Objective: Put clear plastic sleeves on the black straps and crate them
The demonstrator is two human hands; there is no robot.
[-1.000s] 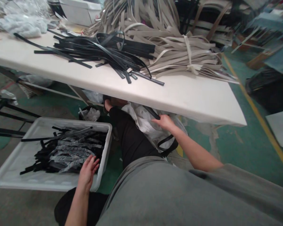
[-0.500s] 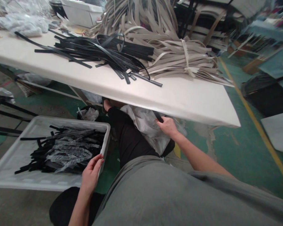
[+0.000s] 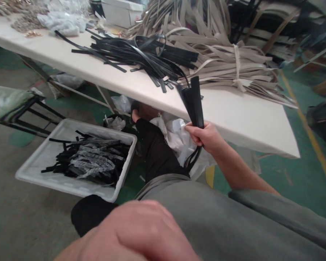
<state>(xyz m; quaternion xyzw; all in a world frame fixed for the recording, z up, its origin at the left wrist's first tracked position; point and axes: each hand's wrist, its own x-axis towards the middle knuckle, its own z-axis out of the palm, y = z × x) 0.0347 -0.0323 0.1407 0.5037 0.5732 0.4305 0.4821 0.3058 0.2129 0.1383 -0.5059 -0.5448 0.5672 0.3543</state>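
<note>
My right hand (image 3: pixel 208 137) is closed around a bunch of black straps (image 3: pixel 194 103) by the table's front edge. Their flat ends fan upward above my fist, and the lower part curves down below it toward my lap. Close to the camera, my left hand (image 3: pixel 141 232) looms large and blurred at the bottom, back side up. Its fingers are hidden, so I cannot see whether it holds anything. A loose pile of black straps (image 3: pixel 141 54) lies on the white table (image 3: pixel 233 116), just beyond the held bunch.
Beside that pile are tied beige straps (image 3: pixel 228 69) and a taller beige heap (image 3: pixel 184 18). At lower left, a white plastic tray (image 3: pixel 29 168) holds black strips and clear wrapping. A stool (image 3: pixel 11 101) stands behind it. White plastic bags (image 3: pixel 179 137) lie under the table edge.
My right hand has risen from below the table edge, bringing the black straps into view. My left hand has left the tray's rim and come up near the camera. The view has shifted left.
</note>
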